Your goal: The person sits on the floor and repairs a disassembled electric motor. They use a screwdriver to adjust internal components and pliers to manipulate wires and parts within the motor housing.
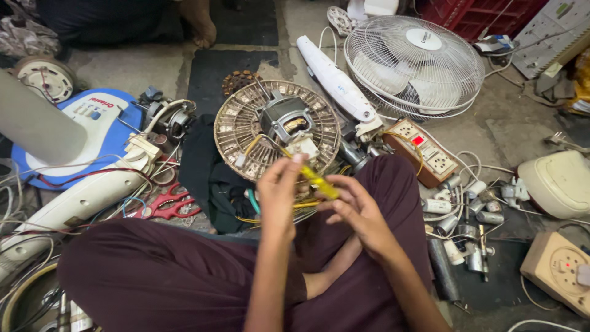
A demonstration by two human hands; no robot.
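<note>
Head view: 2 hands, left hand [278, 192] and right hand [355, 208], pinching 1 yellow tester [314, 178]; 1 motor [286, 122].

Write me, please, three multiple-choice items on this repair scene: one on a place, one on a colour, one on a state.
1. Where does the fan motor lie?
A. on the round grille
B. on the switchboard
C. inside the white fan

2. What colour is the tool in both hands?
A. red
B. yellow
C. black

3. How is the white fan's cage?
A. lying flat on the floor
B. standing upright
C. hanging

Answers: 1 A, the motor rests mid-grille; 2 B, left hand and right hand pinch a yellow tool; 3 A, it faces up.
</note>
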